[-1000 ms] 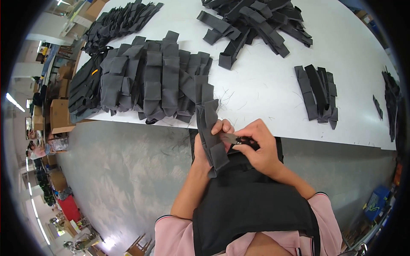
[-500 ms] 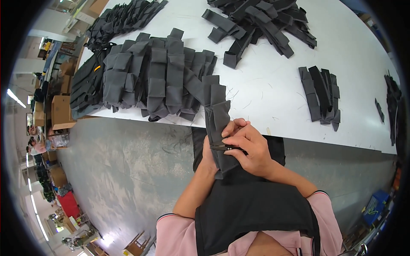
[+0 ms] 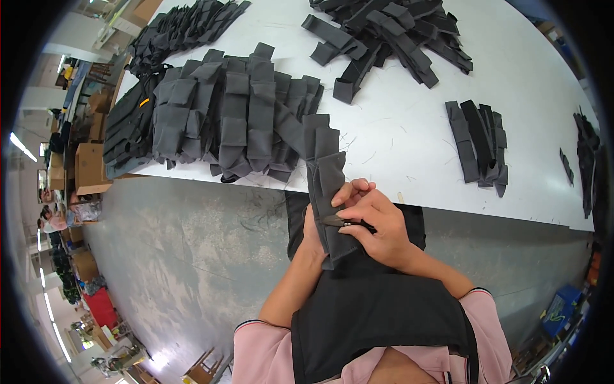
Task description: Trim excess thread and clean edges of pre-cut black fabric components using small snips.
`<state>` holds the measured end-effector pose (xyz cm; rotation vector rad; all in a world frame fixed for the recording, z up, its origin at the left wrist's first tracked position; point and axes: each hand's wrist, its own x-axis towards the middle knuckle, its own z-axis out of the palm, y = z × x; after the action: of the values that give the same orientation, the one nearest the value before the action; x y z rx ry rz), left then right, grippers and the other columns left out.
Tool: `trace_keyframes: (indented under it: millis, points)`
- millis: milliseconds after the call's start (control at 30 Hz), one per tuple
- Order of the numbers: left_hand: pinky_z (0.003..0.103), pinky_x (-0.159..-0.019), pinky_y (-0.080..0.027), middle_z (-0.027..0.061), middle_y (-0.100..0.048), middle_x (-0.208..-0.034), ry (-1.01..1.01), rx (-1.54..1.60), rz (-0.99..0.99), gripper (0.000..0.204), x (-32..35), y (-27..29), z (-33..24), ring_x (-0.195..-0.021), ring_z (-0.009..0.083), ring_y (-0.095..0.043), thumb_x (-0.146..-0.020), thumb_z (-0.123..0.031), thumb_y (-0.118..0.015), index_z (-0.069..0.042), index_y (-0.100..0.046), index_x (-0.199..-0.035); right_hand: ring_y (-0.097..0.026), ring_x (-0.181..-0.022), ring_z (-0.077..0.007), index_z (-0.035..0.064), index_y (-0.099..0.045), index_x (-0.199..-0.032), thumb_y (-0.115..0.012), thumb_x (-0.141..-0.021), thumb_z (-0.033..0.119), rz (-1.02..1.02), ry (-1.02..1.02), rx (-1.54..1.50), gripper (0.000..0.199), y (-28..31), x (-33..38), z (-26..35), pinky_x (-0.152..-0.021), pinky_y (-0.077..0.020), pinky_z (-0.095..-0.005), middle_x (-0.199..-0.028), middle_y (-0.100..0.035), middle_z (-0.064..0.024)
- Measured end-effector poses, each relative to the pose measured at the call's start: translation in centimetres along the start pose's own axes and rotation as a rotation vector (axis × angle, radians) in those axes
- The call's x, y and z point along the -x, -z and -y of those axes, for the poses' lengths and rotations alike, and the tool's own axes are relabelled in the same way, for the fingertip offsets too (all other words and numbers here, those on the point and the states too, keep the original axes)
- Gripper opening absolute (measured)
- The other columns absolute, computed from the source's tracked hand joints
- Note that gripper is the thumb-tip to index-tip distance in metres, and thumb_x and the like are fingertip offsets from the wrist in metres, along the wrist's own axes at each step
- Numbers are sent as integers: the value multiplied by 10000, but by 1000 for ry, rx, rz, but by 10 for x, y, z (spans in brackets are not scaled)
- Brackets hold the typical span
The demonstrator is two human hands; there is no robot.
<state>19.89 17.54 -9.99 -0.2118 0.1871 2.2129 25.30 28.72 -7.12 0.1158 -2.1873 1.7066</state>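
Observation:
A long dark grey fabric strip with folded, pocket-like sections (image 3: 329, 169) lies across my left hand (image 3: 311, 232), which is wrapped round it from behind. The palm is hidden under the cloth, and the curled fingers come out past its right edge. My right hand (image 3: 382, 225) pinches a small pair of black-handled thread snips (image 3: 335, 221) between thumb and fingers. Their blades rest against the strip's face, close to its lower part. The strip's upper end reaches over the table edge, beside a large row of similar strips (image 3: 236, 121).
On the white table (image 3: 390, 147) are a tangled heap of dark strips (image 3: 396, 32), a small stack (image 3: 480, 144) at right and another pile (image 3: 185, 32) at far left. Loose thread ends dot the surface. A black apron (image 3: 384, 310) covers my front. Cardboard boxes (image 3: 91, 168) stand left.
The snips have shifted slightly right along the strip, with a small turn of my right hand. My left hand and the strip stay almost in place.

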Motion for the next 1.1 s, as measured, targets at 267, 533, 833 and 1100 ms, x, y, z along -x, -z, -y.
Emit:
trace_keyframes:
  millis: [267, 533, 833, 1100]
  points:
    - [333, -915, -431, 117, -533, -1051, -93, -211, -212, 402, 3, -12, 1, -1038, 225, -515, -972, -379, -346, -61, -488, -771, -559, -788, -149, 12, -616, -932, -720, -664, -58, 53, -103, -40, 295, 12, -1, 12, -702, -470, -267, -850, -530, -64]
    - [447, -936, -455, 206, -444, -1319, -271, -492, -271, 422, 9, -30, 1, -1142, 319, -507, -977, -362, -350, -34, -400, -1239, -488, -731, -29, -5, -473, -1099, -649, -769, -41, 154, -465, -385, 376, 17, 8, 0, -651, -396, -184, -839, -499, -19]
    - [429, -776, -563, 181, -578, -1079, -204, -550, -281, 295, 10, -25, -15, -905, 282, -628, -945, -202, -477, -32, -435, -1182, -548, -631, -123, 58, -597, -1027, -680, -739, 40, -74, -155, 278, 300, 42, 0, 15, -534, -428, -252, -791, -571, -46]
    - [322, -635, -542, 158, -602, -988, -157, -632, -328, 289, 11, -39, -9, -749, 217, -628, -939, -196, -501, -35, -429, -1168, -573, -595, -204, 73, -633, -999, -683, -707, 50, -28, 144, 579, 297, 49, -28, -2, -533, -436, -297, -750, -614, -53]
